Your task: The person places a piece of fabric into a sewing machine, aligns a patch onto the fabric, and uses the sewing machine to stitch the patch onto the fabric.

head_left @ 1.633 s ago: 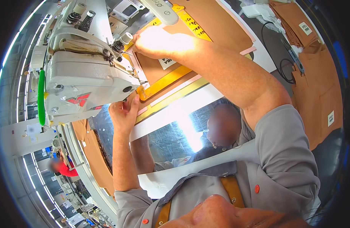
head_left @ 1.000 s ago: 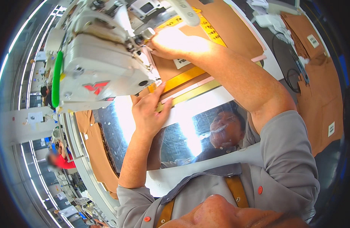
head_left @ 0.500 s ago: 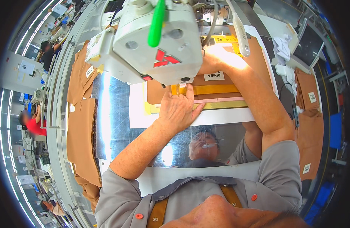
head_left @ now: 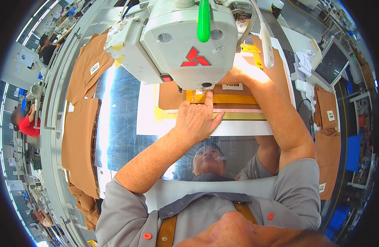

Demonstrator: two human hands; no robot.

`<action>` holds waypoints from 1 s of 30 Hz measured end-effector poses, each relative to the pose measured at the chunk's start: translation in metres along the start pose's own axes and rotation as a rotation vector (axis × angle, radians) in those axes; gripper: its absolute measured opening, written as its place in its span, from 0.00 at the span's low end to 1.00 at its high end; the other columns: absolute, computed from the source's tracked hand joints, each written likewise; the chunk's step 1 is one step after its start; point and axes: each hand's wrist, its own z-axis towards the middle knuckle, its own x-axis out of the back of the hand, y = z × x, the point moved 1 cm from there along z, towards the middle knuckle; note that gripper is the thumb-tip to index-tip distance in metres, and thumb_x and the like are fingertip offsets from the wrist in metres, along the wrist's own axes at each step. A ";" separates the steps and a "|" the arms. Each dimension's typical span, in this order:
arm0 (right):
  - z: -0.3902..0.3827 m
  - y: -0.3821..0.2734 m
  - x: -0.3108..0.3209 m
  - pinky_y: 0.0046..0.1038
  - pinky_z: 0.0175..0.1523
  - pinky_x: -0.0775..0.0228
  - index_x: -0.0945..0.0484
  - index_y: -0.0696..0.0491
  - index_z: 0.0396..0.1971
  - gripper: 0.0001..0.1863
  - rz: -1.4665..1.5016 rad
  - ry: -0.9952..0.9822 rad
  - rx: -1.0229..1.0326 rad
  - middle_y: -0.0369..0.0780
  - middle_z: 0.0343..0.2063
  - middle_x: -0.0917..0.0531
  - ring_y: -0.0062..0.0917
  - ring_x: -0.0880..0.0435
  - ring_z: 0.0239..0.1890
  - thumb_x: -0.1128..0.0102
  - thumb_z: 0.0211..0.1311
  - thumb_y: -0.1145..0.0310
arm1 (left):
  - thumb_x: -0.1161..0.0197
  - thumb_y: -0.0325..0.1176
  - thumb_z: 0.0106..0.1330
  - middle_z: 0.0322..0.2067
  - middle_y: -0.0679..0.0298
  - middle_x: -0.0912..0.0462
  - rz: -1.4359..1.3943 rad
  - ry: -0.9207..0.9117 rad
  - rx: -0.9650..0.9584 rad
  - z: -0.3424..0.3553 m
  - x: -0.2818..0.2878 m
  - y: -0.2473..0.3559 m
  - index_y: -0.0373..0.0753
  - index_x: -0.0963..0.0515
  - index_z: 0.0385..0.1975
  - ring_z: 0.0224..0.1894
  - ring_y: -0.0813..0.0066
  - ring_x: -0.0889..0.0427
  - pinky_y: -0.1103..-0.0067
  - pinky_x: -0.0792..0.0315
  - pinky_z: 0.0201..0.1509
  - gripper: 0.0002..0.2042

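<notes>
My left hand (head_left: 195,119) rests on the layered work below the white sewing machine head (head_left: 177,43), fingers apart, index extended onto an amber template bar (head_left: 234,98) near the presser area, thumb out over the yellow and pink strips (head_left: 243,115). My right hand (head_left: 243,68) reaches under the right of the head, in bright light; its fingers are hidden behind the machine. Under both hands lies brown material (head_left: 169,94) with a white label, on a white board (head_left: 146,125).
Brown piece stacks lie left (head_left: 78,144) and right (head_left: 327,160) of the steel bed (head_left: 127,148). At the upper right are white cloths (head_left: 302,61), a cable and a monitor (head_left: 329,61). Co-workers (head_left: 29,123) sit at stations along the far left.
My view has swung round, so the machine head now appears upright and central. My left hand has moved from the template's corner onto the amber bar, its index finger extended.
</notes>
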 end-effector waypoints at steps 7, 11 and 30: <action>-0.001 0.002 -0.002 0.46 0.71 0.39 0.19 0.54 0.58 0.47 0.023 0.042 0.017 0.54 0.56 0.21 0.46 0.19 0.58 0.34 0.49 0.29 | 0.44 0.54 0.72 0.15 0.59 0.19 0.039 0.013 -0.037 0.001 -0.005 0.000 0.23 0.26 0.60 0.18 0.66 0.19 0.70 0.27 0.32 0.34; 0.001 -0.002 0.007 0.48 0.73 0.43 0.18 0.54 0.56 0.45 0.024 -0.003 -0.005 0.52 0.56 0.20 0.44 0.17 0.57 0.36 0.50 0.29 | 0.45 0.52 0.73 0.14 0.60 0.20 0.045 0.031 -0.055 0.006 -0.007 -0.003 0.21 0.27 0.60 0.18 0.66 0.19 0.72 0.27 0.33 0.33; 0.011 0.010 -0.006 0.51 0.75 0.47 0.21 0.51 0.60 0.45 0.018 -0.104 -0.011 0.53 0.61 0.24 0.45 0.20 0.61 0.36 0.51 0.29 | 0.43 0.50 0.71 0.15 0.57 0.20 0.007 0.045 -0.128 0.005 -0.006 -0.002 0.18 0.26 0.57 0.21 0.62 0.18 0.69 0.26 0.34 0.33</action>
